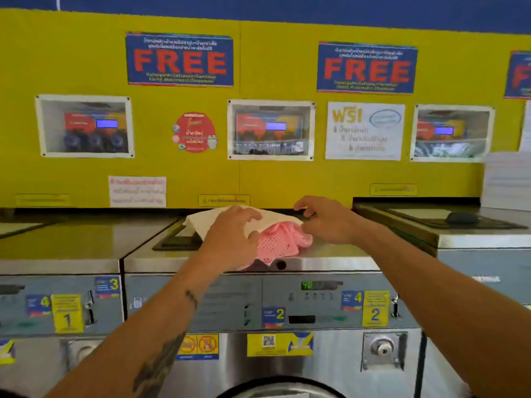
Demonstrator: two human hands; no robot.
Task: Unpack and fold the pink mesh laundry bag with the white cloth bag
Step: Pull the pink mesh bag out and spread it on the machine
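White cloth bag [212, 218] on washer top [330, 254], pink mesh laundry bag [283, 242] half out, left hand [230, 237] fingers spread on both, right hand [327, 222] fingers pinching bag's edge.

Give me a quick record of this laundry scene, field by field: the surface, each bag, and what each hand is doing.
surface: stainless steel top of the washing machine
white cloth bag: lying on the top, mouth toward the right
pink mesh laundry bag: bunched, partly out of the white bag's mouth
left hand: spread over both bags
right hand: fingers at the white bag's open edge
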